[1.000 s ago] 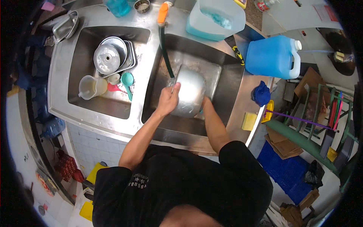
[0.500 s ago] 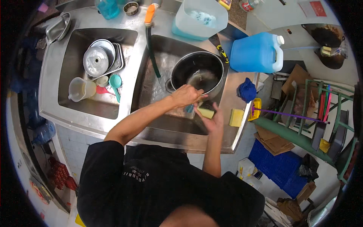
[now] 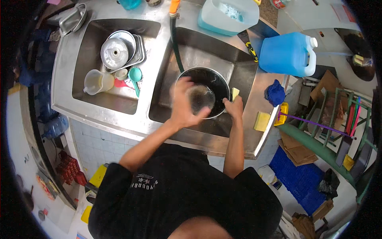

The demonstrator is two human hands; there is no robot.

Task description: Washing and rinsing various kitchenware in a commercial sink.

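A metal pot (image 3: 219, 84) with a dark inside and a little murky liquid at its bottom stands in the right basin (image 3: 242, 75). My left hand (image 3: 184, 109) is at the pot's near left side, fingers spread and partly blurred, its thumb over the near rim. On the pot's right side, my right hand (image 3: 234, 107) has its thumb at the rim and a yellow sponge (image 3: 235, 92) in its fingers, by the outer wall. A dark green hose (image 3: 176, 46) with an orange connector (image 3: 174, 7) hangs into the basin toward the pot.
The left basin (image 3: 89, 47) holds metal lids (image 3: 114, 53), trays, a plastic jug (image 3: 98, 83) and a teal scoop (image 3: 135, 75). On the right counter are a blue liquid jug (image 3: 286, 55), a blue cloth (image 3: 275, 93) and another sponge (image 3: 262, 121). A soapy tub (image 3: 227, 18) stands behind.
The pot has come left and nearer in the basin, and looks more upright. My left hand has opened and shifted to its left side; my right hand has brought the sponge up beside it.
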